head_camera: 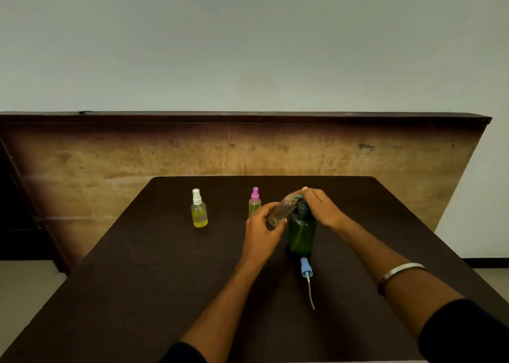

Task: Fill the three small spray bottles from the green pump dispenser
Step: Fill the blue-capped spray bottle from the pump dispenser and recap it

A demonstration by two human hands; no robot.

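At frame centre, the left hand [261, 225] grasps an uncapped clear bottle [282, 209], tilted with its mouth at the spout of the green pump dispenser [301, 231]. The right hand [319, 207] presses the pump head, fingers curled over it. A blue spray cap [306, 269] lies on the worktop [137, 280] just below. White-capped bottle [199, 209] and pink-capped bottle [254, 203] stand left. No legible labels.

No text, brand, number or sign can be read anywhere. The white-capped spray bottle [199, 211] carries a pale band on its lower body, but it is too small and blurred to show any lettering. Dark smudges on the wooden panel [366, 146] behind the worktop form no legible characters.
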